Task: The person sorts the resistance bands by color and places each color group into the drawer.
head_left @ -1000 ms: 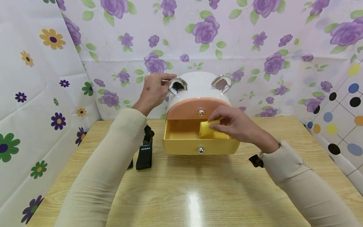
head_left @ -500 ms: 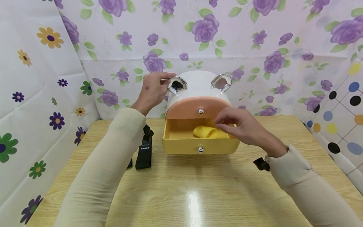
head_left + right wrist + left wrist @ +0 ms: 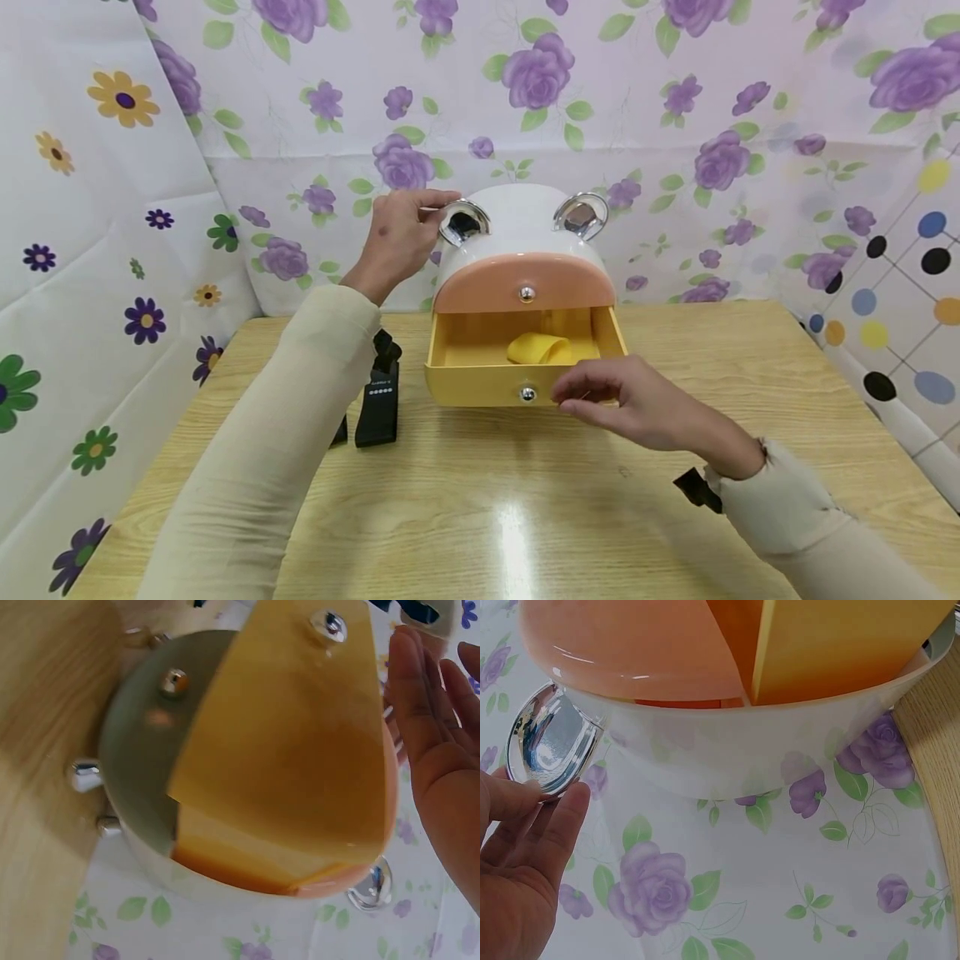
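A small drawer chest shaped like an animal's head (image 3: 517,218) has a white body and two silver ears. Its yellow lower drawer (image 3: 477,387) is pulled out; the orange upper drawer (image 3: 487,287) is closed. Inside the yellow drawer lies a loosely rolled, soft-looking yellow piece (image 3: 536,348), perhaps cloth. My left hand (image 3: 397,235) pinches the silver ear (image 3: 551,742) on the chest's left side between thumb and fingers. My right hand (image 3: 637,404), fingers loosely bent and holding nothing, hovers before the right part of the drawer front, right of its round silver knob (image 3: 528,394).
Left of the chest, a black strap-like object (image 3: 377,412) lies on the wooden table (image 3: 450,517), partly behind my left sleeve. Flowered sheets (image 3: 450,92) hang behind and on the left, with a dotted one (image 3: 907,317) on the right.
My right hand has let go of the yellow piece inside the drawer and moved out, down and toward me. My left hand stays on the ear.
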Tool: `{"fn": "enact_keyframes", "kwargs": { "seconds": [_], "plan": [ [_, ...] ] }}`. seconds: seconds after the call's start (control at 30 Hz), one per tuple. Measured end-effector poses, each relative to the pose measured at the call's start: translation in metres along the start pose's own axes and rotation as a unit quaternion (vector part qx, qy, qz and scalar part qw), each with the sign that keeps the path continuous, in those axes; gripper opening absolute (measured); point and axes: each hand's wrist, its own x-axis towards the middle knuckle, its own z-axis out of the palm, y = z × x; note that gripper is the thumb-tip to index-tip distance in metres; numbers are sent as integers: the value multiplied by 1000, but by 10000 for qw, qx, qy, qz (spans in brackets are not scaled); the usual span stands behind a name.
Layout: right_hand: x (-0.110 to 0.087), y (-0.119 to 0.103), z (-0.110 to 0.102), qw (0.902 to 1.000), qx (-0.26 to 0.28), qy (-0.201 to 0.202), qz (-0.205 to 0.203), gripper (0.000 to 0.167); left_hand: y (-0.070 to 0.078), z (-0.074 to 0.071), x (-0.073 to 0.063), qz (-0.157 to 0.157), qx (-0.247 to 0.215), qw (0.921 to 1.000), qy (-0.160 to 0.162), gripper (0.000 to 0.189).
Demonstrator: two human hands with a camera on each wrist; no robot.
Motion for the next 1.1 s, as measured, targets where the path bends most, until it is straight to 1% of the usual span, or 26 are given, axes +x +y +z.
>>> {"fn": "enact_keyframes", "kwargs": {
  "seconds": [0.1,0.23,0.37,0.47,0.57,0.77,0.97,1.1],
  "plan": [
    [-3,6,9,9990,73,-295,320,18,0,0,0,2,-12,10000,-6,33],
    [-4,15,20,9959,232,-609,631,33,-1,0,1,-2,6,10000,1,32],
    [-4,23,30,9952,336,-681,625,51,-1,0,1,3,-1,10000,9,32],
    [-2,27,35,9959,371,-606,559,58,-1,0,1,29,-8,10000,15,32],
    [-1,29,39,9963,456,-524,512,60,-1,1,1,50,1,10000,26,32],
    [2,33,44,9959,669,-419,444,60,-1,1,1,50,-15,10000,36,32],
    [4,32,44,9954,750,-351,474,59,-1,1,1,69,-20,10000,32,32],
    [9,35,44,9958,755,-308,421,58,-1,0,0,68,-18,10000,30,32]
  ]
}}
